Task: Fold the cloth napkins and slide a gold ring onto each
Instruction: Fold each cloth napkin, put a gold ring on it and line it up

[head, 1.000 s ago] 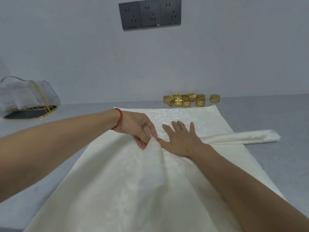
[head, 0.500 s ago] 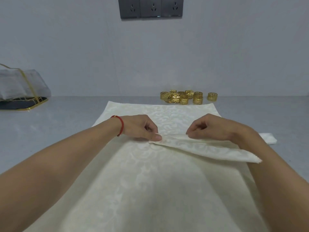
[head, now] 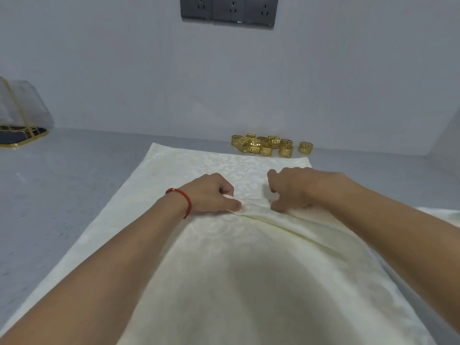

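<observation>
A cream patterned cloth napkin (head: 189, 170) lies spread across the grey table, running from near the wall toward me. My left hand (head: 209, 194), with a red string on its wrist, pinches a raised fold of the napkin near its middle. My right hand (head: 296, 189) grips the same fold a little to the right, fingers curled down onto the cloth. The fold runs from my hands back under my right forearm. Several gold rings (head: 267, 146) lie in a heap beyond the napkin's far edge, by the wall.
A clear bag with gold trim (head: 20, 115) stands at the far left on the grey table (head: 62, 185). A bit of another cream cloth (head: 445, 215) shows at the right edge behind my right arm. Dark wall sockets (head: 227, 8) are above.
My right hand went from lying flat on the napkin to gripping a fold of it. Both hands have drawn that fold closer together and the view has dropped nearer the cloth.
</observation>
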`<state>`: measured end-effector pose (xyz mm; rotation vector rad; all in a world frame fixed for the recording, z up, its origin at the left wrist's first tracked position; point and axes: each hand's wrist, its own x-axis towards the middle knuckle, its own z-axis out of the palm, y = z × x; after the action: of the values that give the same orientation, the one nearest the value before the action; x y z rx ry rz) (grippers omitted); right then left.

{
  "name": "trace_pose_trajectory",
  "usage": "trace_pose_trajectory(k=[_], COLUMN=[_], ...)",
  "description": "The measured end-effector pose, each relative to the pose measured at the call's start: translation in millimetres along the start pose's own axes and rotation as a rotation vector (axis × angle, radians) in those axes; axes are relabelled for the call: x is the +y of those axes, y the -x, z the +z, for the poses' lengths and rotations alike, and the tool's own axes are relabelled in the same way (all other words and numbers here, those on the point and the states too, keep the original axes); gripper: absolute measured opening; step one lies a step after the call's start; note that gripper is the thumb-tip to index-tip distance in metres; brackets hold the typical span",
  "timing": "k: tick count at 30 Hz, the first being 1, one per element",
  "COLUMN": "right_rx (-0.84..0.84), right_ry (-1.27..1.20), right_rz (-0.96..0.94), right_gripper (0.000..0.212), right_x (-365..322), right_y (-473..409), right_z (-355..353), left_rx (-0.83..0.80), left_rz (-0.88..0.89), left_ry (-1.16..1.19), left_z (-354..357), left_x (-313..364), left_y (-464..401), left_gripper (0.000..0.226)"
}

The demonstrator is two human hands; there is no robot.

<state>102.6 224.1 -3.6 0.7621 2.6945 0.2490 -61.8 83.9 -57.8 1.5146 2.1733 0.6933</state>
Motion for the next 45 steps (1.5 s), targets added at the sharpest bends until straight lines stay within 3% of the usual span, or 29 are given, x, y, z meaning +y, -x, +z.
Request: trace_pose_trajectory(k=[2, 4, 7, 9, 14, 21, 25, 33, 38, 45], right_rx=[-0.062, -0.177, -0.387, -0.469, -0.238, 0.063, 0.117, 0.23, 0.165, 0.135], right_ry=[-0.046, -0.277, -0.71, -0.771, -0.727, -0.743, -0.832, -0.659, -0.616, -0.558], right_rz=[-0.034, -0.049, -0.055, -0.119, -0.21, -0.217, -0.184, -0.276, -0.316, -0.258], right_gripper=[0.028, 0.02, 0.026, 0.028, 0.013, 0.022, 0.021, 0.025, 0.023, 0.032], right_x=[-4.3, -0.8, 12.0, 17.8, 14.6, 15.0, 18.1, 15.7, 9.1, 5.6], right_y=[1.8, 3.5, 7.6, 13.5, 9.5, -6.5, -8.9, -16.4, -20.3, -27.8], right_z=[-7.8, -18.4, -31.1, -33.7, -15.0, 12.0, 28.6, 31.7, 19.8, 22.6], left_rx=[0.011, 0.023, 0.011, -0.009, -0.116, -0.209, -0.252, -0.245, -0.257, -0.136], left_rz=[0.005, 0.009, 0.012, 0.018, 0.02, -0.027, -0.04, -0.083, -0.114, -0.062], left_ry=[-0.011, -0.019, -0.002, 0.023, 0.027, -0.022, -0.021, -0.156, -0.214, -0.285], left_z=[1.0, 1.6, 3.0, 1.5, -8.4, -16.8, -22.0, -23.8, -26.6, -24.7], left_x=[-1.4, -2.4, -2.8, -3.5, -2.2, 1.9, 5.0, 16.2, 20.5, 32.3], left_y=[-0.1, -0.3, -0.1, 1.0, -0.7, -6.0, -5.5, -7.3, -7.2, -0.3], left_gripper=[0.045, 0.046, 0.045, 0.04, 0.042, 0.049, 0.044, 0.036, 0.038, 0.031])
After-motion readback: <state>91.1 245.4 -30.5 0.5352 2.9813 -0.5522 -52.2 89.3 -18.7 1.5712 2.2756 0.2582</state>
